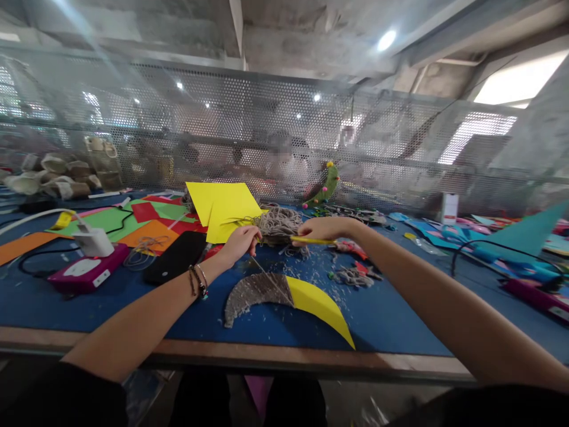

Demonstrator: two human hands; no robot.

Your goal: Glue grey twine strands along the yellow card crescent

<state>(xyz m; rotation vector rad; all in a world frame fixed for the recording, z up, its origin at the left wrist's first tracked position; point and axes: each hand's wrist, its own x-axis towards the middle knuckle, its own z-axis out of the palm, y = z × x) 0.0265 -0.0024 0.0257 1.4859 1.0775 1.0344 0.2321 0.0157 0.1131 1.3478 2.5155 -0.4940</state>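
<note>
On the blue tabletop lies a yellow paper crescent (pixel 316 302), its left half wound with grey yarn (pixel 258 290). A strand of that yarn runs up from the crescent to my left hand (pixel 242 244), whose fingers are pinched on it. My right hand (pixel 322 229) is closed around a thin yellow stick-like item (pixel 313 241), whose exact kind I cannot make out. Between and behind my hands sits a tangled heap of grey yarn (pixel 280 222). Small pale fibre scraps are scattered around the crescent.
Yellow paper sheets (pixel 222 201) and a black phone (pixel 178 258) lie to the left, beside a purple power strip (pixel 89 270) with a white charger. A yarn bundle (pixel 355 275) and teal paper (pixel 528 234) are to the right. A perforated metal screen (pixel 213 130) stands behind.
</note>
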